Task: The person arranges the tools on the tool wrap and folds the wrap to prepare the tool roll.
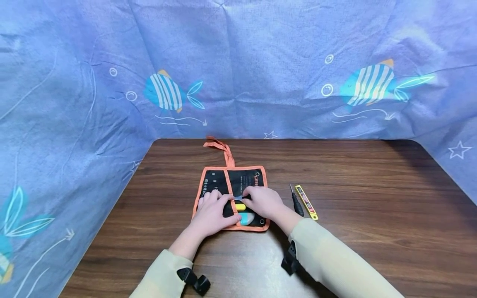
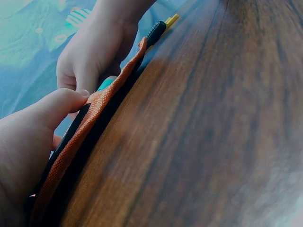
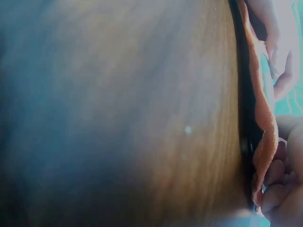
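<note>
A black tool pouch [image 1: 216, 176] with orange trim lies unrolled on the table. My left hand [image 1: 210, 211] rests on its left part, index fingertip at the orange pocket band [image 1: 229, 182] and thumb beside a turquoise-and-grey tool [image 1: 246, 218] in the pouch. Over the right part, my right hand [image 1: 263, 201] pinches a small tool [image 1: 237, 198] with a blue-grey end at the band; the fingers hide most of it. Just below, a yellow-handled tool [image 1: 240, 207] sits at the band. In the left wrist view, the left thumb [image 2: 71, 100] touches the orange edge.
Right of the pouch, a black-handled screwdriver [image 1: 296, 203] lies beside a slim yellow package [image 1: 307, 202]. Orange ties [image 1: 220, 145] trail from the pouch's far edge. A blue fish-print cloth [image 1: 238, 70] hangs behind the brown wooden table [image 1: 372, 207].
</note>
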Tool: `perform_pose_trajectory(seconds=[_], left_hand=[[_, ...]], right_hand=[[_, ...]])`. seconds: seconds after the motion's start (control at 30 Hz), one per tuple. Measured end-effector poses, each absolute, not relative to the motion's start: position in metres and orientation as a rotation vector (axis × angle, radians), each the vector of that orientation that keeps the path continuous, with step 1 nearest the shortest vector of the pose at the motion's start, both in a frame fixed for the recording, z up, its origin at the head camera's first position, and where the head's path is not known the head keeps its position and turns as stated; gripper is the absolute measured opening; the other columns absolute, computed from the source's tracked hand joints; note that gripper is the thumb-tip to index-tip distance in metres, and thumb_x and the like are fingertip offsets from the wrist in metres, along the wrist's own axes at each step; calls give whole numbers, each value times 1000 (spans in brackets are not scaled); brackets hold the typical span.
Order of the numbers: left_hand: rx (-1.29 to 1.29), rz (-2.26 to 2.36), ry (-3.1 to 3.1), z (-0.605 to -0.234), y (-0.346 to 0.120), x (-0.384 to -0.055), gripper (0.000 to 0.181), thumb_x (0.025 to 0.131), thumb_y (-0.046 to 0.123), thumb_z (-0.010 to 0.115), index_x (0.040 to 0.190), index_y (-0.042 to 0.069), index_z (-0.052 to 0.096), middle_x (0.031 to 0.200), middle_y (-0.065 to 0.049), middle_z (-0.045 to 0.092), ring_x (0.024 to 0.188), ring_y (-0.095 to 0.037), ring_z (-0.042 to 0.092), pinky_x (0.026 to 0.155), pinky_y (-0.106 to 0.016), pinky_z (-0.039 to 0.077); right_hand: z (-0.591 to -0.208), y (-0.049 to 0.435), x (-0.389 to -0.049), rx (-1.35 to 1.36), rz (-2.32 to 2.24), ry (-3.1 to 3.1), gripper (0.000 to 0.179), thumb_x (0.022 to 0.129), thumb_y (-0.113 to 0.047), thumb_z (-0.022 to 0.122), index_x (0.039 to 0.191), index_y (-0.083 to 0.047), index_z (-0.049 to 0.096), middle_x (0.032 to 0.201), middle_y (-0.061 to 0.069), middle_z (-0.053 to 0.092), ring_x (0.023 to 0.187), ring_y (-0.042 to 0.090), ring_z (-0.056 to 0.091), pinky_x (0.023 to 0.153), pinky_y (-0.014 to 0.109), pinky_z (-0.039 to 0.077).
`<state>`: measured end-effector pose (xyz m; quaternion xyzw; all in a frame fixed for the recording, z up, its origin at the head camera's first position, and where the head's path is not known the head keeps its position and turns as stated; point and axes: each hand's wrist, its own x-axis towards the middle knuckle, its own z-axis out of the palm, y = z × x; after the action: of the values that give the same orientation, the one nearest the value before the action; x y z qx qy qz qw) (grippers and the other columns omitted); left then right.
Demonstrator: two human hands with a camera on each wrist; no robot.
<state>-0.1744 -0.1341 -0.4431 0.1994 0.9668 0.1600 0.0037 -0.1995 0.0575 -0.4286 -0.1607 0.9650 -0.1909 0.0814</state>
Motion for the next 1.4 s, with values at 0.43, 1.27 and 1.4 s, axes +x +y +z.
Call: perform_pose_trajectory(seconds=[0.43, 1.27, 1.4], left_hand=[[612, 510, 3017, -443, -134, -175, 65, 75, 65, 60, 127, 25, 57, 93, 4, 39, 82, -18, 34, 71, -35, 29], [614, 504, 3024, -442, -134, -174, 67, 75, 68, 59, 127, 25, 57, 93, 5, 38, 81, -18, 33, 71, -35, 27], [610, 506, 3023, -442, -133, -174, 66, 76, 67, 59, 127, 25, 57, 93, 5, 38, 82, -17, 33, 71, -35, 27]], right_hand=[[-423, 99, -195, -433, -724, 2960, 23, 87, -32, 64, 104, -16, 67, 70, -9, 57, 62, 9, 51, 59, 32, 42], [-427, 158, -176, -356, -824, 2979, 22, 85, -37, 65, 98, -19, 65, 65, -8, 50, 56, 11, 45, 51, 31, 35], [-426, 163, -172, -376, -851, 3013, 20, 85, -34, 65, 97, -18, 65, 66, -8, 49, 56, 10, 44, 51, 30, 35]])
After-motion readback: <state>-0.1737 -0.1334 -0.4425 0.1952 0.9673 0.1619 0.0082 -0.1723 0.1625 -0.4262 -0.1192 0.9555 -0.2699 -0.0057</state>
